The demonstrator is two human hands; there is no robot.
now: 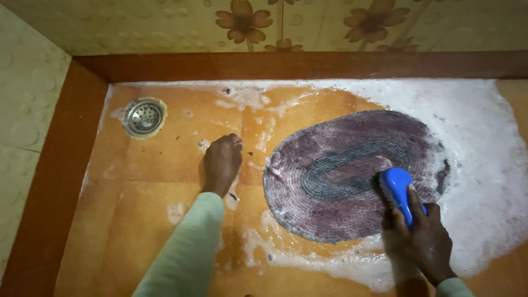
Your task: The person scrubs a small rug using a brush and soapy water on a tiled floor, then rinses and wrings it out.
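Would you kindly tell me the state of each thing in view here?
Oval mat: flat on the floor, wet, soapy.
Blue brush: pressed on the mat's right part, held by the right hand.
Left hand: empty, resting on the floor.
Floor: wet, with foam at the right.
Drain: covered by a metal strainer.

A round metal drain [144, 116] sits by flowered wall tiles [308, 25].

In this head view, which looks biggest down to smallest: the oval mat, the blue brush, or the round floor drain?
1. Oval mat, by far.
2 and 3. Blue brush and floor drain look alike; the brush is partly covered by the right hand.
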